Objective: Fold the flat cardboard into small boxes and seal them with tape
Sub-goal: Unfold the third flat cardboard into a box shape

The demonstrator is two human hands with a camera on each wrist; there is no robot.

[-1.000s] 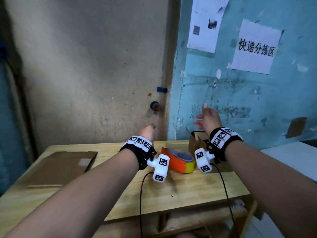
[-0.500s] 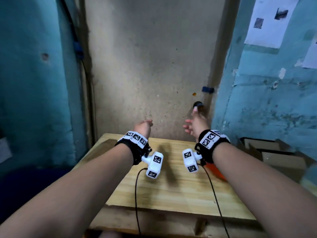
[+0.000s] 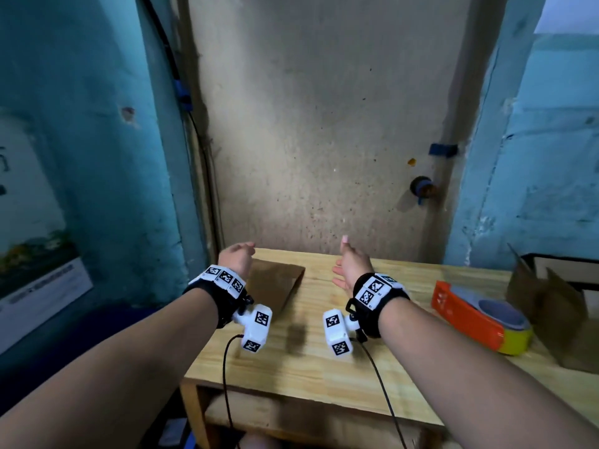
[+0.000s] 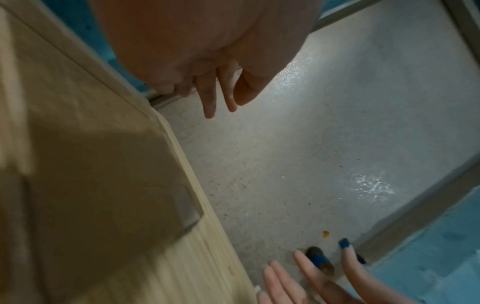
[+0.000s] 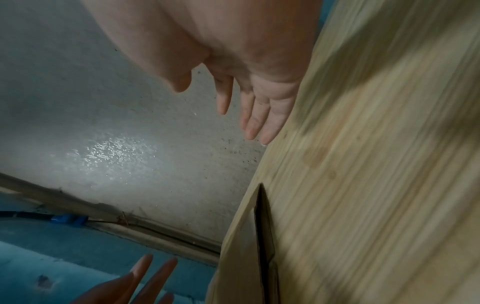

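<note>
Both hands hover above the table [image 3: 324, 361], palms facing each other, and neither holds anything. The left hand [image 3: 236, 258] hangs with fingers loosely curled just over the near end of the flat cardboard [image 3: 275, 288]; the right hand [image 3: 351, 265] has its fingers straight and spread, a little to the right of that sheet.

The flat cardboard lies on the far left part of the table, close to the wall. The tape dispenser [image 3: 479, 319] (orange and yellow, a grey roll on top) sits well apart on the right side, beside an opened cardboard box [image 3: 544, 306].

The step in hand looks like picking up the sheet. To do it well, I would slide fingertips under the edge nearest the table centre, since a flat sheet gives nothing to pinch from above, then bring the other hand to the opposite edge so the panels can be pushed open square.

The left wrist covers much of the sheet in the head view, so its creases and flaps cannot be made out. Both wrist views are blurred. The box on the right is cut off by the frame edge, and whether it is sealed cannot be told.
</note>
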